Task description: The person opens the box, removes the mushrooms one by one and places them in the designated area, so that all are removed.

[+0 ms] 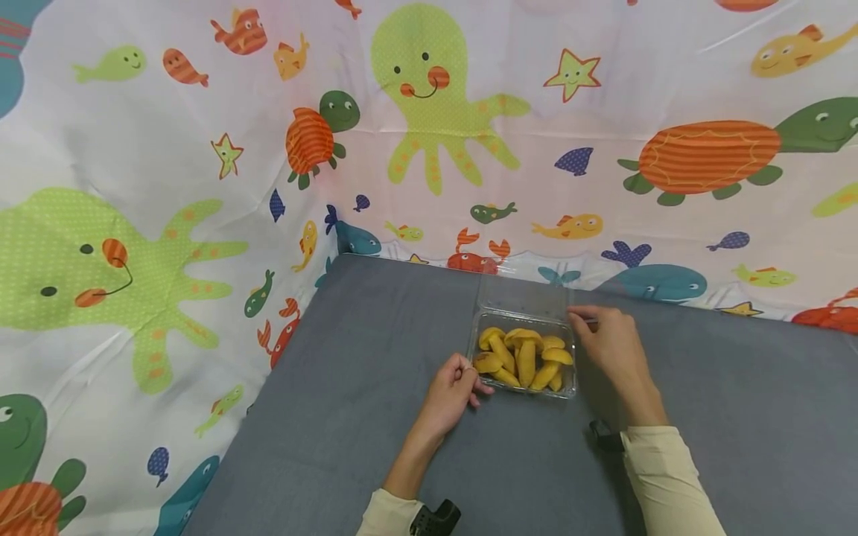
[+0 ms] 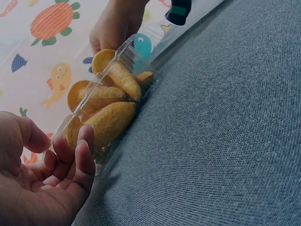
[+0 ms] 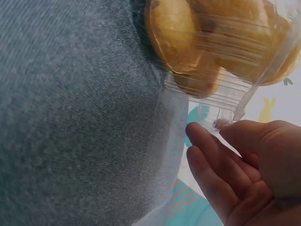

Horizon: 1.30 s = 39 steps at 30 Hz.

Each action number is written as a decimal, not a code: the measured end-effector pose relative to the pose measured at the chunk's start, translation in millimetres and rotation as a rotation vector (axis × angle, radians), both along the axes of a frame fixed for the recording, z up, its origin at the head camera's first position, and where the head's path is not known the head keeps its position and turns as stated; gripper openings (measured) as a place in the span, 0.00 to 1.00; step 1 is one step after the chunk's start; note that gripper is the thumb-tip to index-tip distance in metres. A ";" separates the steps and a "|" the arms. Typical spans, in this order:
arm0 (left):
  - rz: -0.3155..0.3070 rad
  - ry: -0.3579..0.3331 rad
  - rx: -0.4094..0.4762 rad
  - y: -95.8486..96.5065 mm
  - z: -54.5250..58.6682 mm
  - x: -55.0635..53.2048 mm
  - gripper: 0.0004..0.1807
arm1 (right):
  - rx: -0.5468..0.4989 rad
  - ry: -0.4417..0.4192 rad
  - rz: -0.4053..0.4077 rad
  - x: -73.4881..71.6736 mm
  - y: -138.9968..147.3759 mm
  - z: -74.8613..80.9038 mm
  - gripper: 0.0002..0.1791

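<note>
A clear plastic clamshell box sits on the grey cloth, its transparent lid raised at the far side. Inside lie several yellow mushrooms, stems and caps both showing. At the box's near left corner, my left hand pinches the rim between thumb and fingers; the left wrist view shows this hand close up. My right hand is by the far right corner and pinches the lid's edge near the hinge. In the right wrist view, part of that right hand's grip is hidden behind its thumb.
A grey cloth-covered table spreads around the box. Behind it and along the left hangs a white curtain printed with sea animals, meeting the table's edge just beyond the lid. Each wrist wears a dark strap with a device.
</note>
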<state>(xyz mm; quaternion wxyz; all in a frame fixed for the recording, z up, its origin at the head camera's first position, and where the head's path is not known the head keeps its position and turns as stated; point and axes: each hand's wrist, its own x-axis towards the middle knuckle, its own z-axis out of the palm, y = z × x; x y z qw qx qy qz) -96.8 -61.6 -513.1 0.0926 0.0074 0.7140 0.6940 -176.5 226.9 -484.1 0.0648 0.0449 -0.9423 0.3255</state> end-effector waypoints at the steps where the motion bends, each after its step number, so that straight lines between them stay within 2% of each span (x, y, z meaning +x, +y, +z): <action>1: 0.002 -0.001 0.002 -0.2 0.2 0.2 0.08 | 0.006 -0.009 0.004 0.0 -0.3 0.6 0.17; 7: -0.003 -0.011 -0.022 -0.8 1.3 1.4 0.08 | 0.036 -0.075 0.009 0.3 -2.2 4.3 0.19; 11: -0.005 -0.006 -0.021 -0.7 1.0 1.9 0.08 | 0.035 -0.082 0.023 1.7 -1.7 5.6 0.19; 20: -0.011 -0.003 0.007 -2.5 1.5 2.9 0.08 | -0.010 -0.013 0.019 13.6 -1.8 6.0 0.21; 25: -0.009 -0.009 0.020 -2.8 0.4 3.2 0.08 | -0.044 0.041 0.014 25.1 -1.7 13.0 0.20; 32: 0.007 -0.007 0.037 -2.9 -1.3 2.4 0.07 | -0.045 0.079 0.139 39.7 -2.8 30.8 0.20; 39: 0.010 -0.004 0.026 -0.9 -0.2 2.8 0.07 | 0.047 0.070 0.221 58.2 -1.4 38.9 0.23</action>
